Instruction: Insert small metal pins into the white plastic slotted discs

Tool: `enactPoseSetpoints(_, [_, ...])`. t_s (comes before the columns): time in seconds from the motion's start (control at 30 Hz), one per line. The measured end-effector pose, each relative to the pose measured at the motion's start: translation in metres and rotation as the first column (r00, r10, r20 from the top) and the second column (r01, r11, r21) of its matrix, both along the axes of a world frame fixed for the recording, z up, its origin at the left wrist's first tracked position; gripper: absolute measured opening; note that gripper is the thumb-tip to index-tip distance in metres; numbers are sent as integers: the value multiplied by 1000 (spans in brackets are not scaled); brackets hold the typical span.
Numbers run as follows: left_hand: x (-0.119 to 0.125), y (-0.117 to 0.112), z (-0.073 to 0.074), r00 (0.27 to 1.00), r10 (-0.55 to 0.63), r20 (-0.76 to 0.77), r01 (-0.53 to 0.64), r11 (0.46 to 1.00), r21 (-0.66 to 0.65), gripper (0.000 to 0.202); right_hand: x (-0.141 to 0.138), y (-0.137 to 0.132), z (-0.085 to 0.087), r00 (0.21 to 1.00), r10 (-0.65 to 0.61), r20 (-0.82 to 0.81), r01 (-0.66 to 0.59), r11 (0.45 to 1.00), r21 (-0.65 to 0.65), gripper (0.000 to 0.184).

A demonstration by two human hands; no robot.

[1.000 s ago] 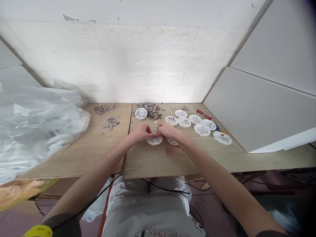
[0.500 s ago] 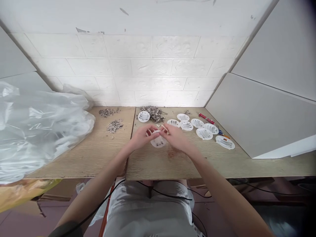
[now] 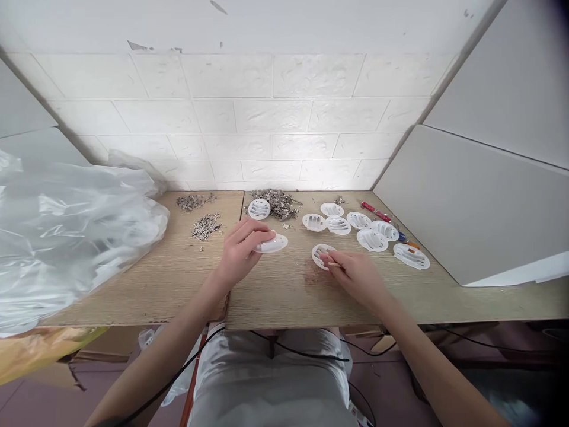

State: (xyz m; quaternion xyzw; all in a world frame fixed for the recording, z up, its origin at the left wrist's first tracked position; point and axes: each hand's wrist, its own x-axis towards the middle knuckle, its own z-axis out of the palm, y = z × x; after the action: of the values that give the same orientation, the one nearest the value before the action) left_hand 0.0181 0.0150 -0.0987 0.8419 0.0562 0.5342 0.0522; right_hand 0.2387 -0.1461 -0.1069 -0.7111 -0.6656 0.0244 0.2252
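My left hand [image 3: 240, 249] grips a round white slotted plastic disc [image 3: 273, 242] just above the wooden table [image 3: 275, 290], fingers wrapped over its near edge. My right hand [image 3: 353, 273] rests on the table to the right, fingers closed on a thin stick-like tool [image 3: 334, 263] whose tip touches another white disc [image 3: 320, 255] lying flat. A pile of small grey metal pieces [image 3: 275, 203] lies at the back, with one more disc [image 3: 259, 209] beside it.
Several white discs [image 3: 372, 239] lie in a row at the back right, with a red-handled tool [image 3: 372, 209] behind them. Two smaller heaps of metal pieces [image 3: 204, 225] sit left of centre. A large clear plastic bag [image 3: 66, 231] fills the left. A grey panel [image 3: 480, 201] walls the right.
My hands were together over one disc; they have separated. My left hand kept the disc and moved left, my right hand moved right to the other disc with the thin tool.
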Motion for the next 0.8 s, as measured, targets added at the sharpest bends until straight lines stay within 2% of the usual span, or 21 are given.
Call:
enactPoseSetpoints(0.17, [2, -1, -1, 997, -76, -18, 75, 996, -58, 15, 2, 8, -6, 998, -27, 64, 27, 1000, 1, 39])
enactPoseSetpoints(0.27, [3, -3, -1, 993, -90, -72, 73, 975, -211, 13, -1, 16, -6, 995, -96, 19, 94, 993, 70, 25])
enactPoseSetpoints(0.33, [4, -3, -2, 987, -73, -140, 17, 932, -363, 13, -4, 21, -4, 987, -143, -69, 150, 983, 110, 20])
enactPoseSetpoints(0.4, [4, -2, -6, 975, -38, -217, -78, 863, -499, 16, -7, 25, 0, 971, -147, -189, 169, 980, 106, 22])
enactPoseSetpoints(0.47, [6, 1, -11, 965, -10, -263, -165, 755, -634, 21, -8, 27, 4, 946, -130, -297, 160, 984, 78, 25])
enactPoseSetpoints(0.53, [8, 4, -15, 969, -21, -246, -189, 576, -795, 28, -6, 29, 9, 924, -129, -360, 162, 985, 64, 26])
enactPoseSetpoints(0.6, [9, 8, -15, 985, -36, -169, -144, 367, -919, 33, -1, 34, 15, 909, -138, -393, 187, 978, 89, 25])
enactPoseSetpoints(0.67, [9, 11, -14, 996, -33, -87, -78, 213, -974, 38, 5, 45, 23, 905, -129, -405, 194, 973, 123, 24])
enactPoseSetpoints(0.73, [8, 13, -14, 999, -25, -36, -32, 119, -992, 41, 9, 62, 31, 922, -85, -378, 147, 979, 138, 22])
enactPoseSetpoints(0.8, [6, 14, -15, 1000, -6, -16, -15, 65, -998, 42, 10, 85, 37, 952, -25, -305, 67, 990, 126, 20])
